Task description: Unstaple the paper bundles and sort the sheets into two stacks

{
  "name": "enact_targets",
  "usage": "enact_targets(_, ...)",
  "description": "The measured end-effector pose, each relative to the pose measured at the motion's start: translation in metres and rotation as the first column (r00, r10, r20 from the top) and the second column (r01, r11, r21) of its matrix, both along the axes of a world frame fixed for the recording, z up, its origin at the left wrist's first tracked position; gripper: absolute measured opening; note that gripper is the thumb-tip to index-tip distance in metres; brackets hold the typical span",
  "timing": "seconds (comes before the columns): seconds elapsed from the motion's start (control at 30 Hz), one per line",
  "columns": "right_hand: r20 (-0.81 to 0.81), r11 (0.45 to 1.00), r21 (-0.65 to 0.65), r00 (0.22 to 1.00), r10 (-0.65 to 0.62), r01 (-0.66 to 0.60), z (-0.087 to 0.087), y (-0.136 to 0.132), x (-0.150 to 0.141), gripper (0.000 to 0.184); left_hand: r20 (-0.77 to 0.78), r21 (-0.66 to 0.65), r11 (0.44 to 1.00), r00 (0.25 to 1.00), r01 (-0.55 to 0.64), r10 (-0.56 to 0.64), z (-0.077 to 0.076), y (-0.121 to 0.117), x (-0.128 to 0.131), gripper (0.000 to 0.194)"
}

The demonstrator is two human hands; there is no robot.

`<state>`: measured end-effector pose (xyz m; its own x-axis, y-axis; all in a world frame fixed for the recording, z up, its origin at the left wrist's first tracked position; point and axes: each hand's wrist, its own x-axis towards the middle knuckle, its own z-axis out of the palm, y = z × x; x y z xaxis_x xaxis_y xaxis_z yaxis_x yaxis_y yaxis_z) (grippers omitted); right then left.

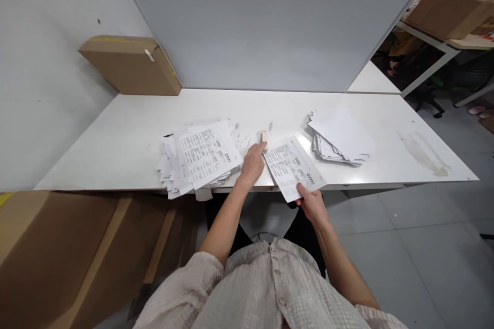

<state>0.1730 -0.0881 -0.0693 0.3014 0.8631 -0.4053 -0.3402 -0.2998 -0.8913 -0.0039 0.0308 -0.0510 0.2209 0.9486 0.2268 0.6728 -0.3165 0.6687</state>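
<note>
Right hand (314, 206): grip pinching printed form (291, 164) at its near edge, between left paper stack (206, 154) and right paper stack (339, 136), at the table's (127, 144) front edge. Left hand (252, 165): fingertip at beige block (264, 136); cannot tell whether grip closes.

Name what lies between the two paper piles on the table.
In the head view: the left hand at a small beige block, then a printed sheet held by the right hand.
</note>
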Motion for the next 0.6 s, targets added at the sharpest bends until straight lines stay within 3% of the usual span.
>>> enact_targets(0.17, 0.006, 0.999, -0.004, 0.999, 0.034, -0.034, -0.002, -0.001, 0.000, 0.034, -0.098, 0.105, 0.993, 0.995, 0.045, -0.035, -0.013, 0.002, 0.001, 0.065)
enact_targets(0.3, 0.012, 1.000, -0.001, 1.000, 0.026, -0.026, -0.002, -0.006, -0.001, 0.036, -0.101, 0.106, 0.994, 0.995, 0.028, -0.017, -0.019, 0.002, 0.001, 0.065)
enact_targets(0.6, -0.007, 0.998, 0.006, 0.998, -0.057, 0.057, -0.006, -0.019, -0.032, 0.045, -0.083, 0.113, 0.992, 0.996, 0.046, -0.036, -0.014, -0.002, 0.001, 0.049)
